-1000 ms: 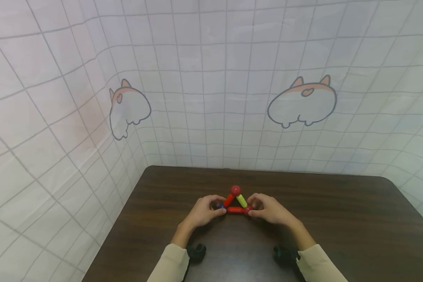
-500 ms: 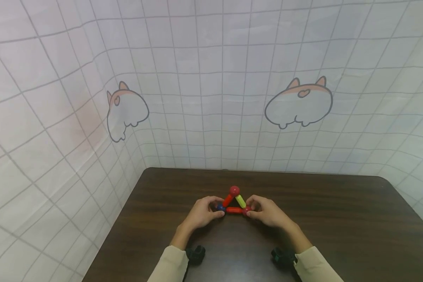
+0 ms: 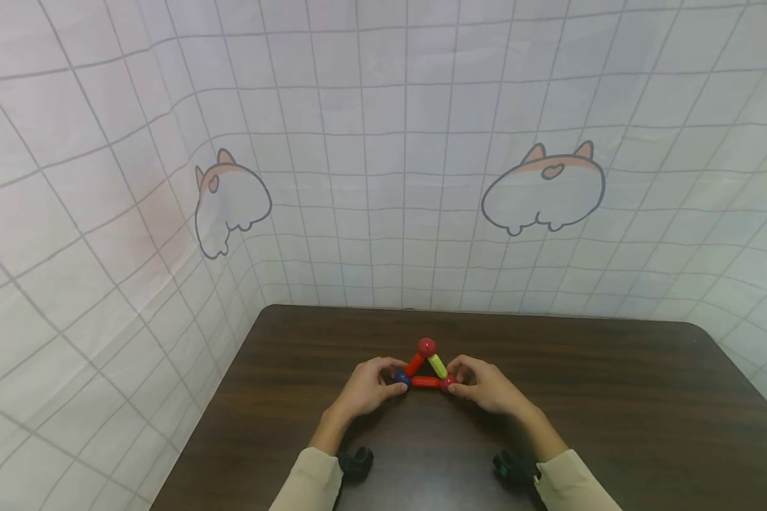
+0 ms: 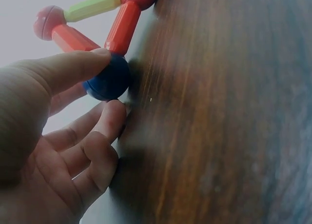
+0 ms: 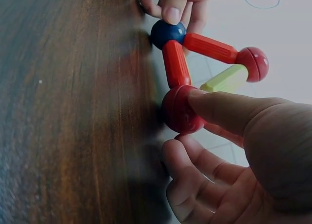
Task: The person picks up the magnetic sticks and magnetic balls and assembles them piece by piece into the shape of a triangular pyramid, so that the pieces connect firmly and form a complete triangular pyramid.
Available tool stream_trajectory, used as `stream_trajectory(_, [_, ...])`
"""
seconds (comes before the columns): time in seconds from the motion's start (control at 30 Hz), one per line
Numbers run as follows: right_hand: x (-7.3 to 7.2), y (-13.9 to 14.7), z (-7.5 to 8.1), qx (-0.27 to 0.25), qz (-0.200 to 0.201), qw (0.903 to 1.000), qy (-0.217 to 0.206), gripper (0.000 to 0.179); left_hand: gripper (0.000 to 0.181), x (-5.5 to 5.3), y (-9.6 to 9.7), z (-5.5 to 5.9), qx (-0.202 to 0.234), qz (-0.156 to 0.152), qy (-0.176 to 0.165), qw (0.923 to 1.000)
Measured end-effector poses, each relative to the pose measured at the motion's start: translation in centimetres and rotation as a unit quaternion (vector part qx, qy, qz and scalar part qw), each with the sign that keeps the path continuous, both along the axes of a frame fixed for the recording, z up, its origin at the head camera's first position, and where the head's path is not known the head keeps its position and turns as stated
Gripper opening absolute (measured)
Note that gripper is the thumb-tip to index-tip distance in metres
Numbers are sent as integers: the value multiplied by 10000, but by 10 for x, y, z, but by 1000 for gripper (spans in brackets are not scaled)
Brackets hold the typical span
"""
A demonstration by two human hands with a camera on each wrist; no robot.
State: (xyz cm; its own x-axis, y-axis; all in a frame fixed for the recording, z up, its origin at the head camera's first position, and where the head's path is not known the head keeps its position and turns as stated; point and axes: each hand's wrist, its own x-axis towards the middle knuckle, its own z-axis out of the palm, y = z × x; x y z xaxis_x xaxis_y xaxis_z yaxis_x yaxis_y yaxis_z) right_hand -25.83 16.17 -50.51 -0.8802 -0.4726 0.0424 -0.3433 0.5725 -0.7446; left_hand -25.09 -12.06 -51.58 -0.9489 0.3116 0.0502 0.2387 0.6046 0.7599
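A triangle of toy rods and balls stands on the dark table, its top corner raised. The left hand pinches the blue ball at the lower left corner between thumb and fingers. At the lower right corner, the right hand pinches a red ball. One red rod joins these two balls along the bottom. Another red rod and a yellow-green rod run up to a second red ball at the top.
The brown wood-grain table reaches back to a white gridded curtain with cartoon animal prints. Dark wrist devices sit under both forearms, beside pale sleeves.
Both hands keep their hold on the two lower balls, and the triangle keeps its shape. The head view has shifted slightly.
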Motion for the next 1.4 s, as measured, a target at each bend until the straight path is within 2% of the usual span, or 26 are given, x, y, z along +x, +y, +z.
stream_trajectory(0.67, [-4, 1, 0, -40, 109, 9999, -2, 28, 36, -5, -1, -4, -62, 19, 116, 9999])
stream_trajectory(1.03, [0, 1, -7, -126, 187, 9997, -37, 31, 35, -1, -3, -8, 24, -12, 93, 10000])
stream_trajectory(1.1, [-1, 2, -6, -174, 231, 9995, -111, 32, 35, -1, -4, -6, 75, -35, 109, 9999])
stream_trajectory(1.2, [-4, 7, -2, -286, 319, 9981, -438, 35, 37, -2, -7, -2, 149, -148, 94, 9997])
stream_trajectory(1.3, [-7, 17, 4, -387, 412, 9963, -654, 40, 39, -3, -9, 5, 172, -288, -32, 9994])
stream_trajectory(1.4, [-11, 29, 14, -463, 412, 9964, -572, 45, 39, -4, -14, 14, 113, -324, -24, 9994])
